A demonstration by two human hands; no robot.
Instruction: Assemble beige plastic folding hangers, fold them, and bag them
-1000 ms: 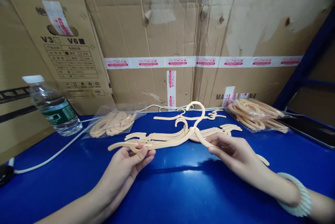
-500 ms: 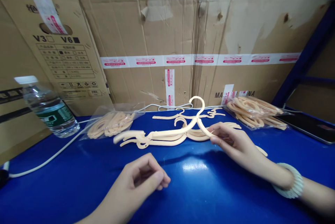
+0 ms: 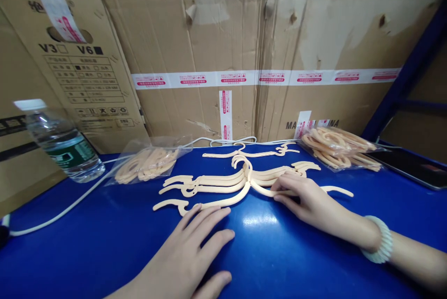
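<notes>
Several cream plastic hangers (image 3: 223, 182) lie fanned out flat on the blue table (image 3: 279, 252). My right hand (image 3: 303, 199) rests on the right arm of the nearest hanger (image 3: 216, 202), fingers stretched out and pressing it down. My left hand (image 3: 195, 248) lies flat on the table with fingers spread, fingertips just short of that hanger's left arm, holding nothing. One more hanger (image 3: 251, 152) lies alone further back.
A clear bag of hangers (image 3: 148, 164) lies at the back left, another bag (image 3: 337, 147) at the back right. A water bottle (image 3: 59, 143) stands at the left, a white cable (image 3: 63, 210) runs past it. Cardboard boxes (image 3: 223, 47) wall the back. A dark tablet (image 3: 412, 168) lies at the right.
The hanger my right hand held raised has been laid flat at the front of the pile. My left hand let go earlier, curled, then opened flat on the table.
</notes>
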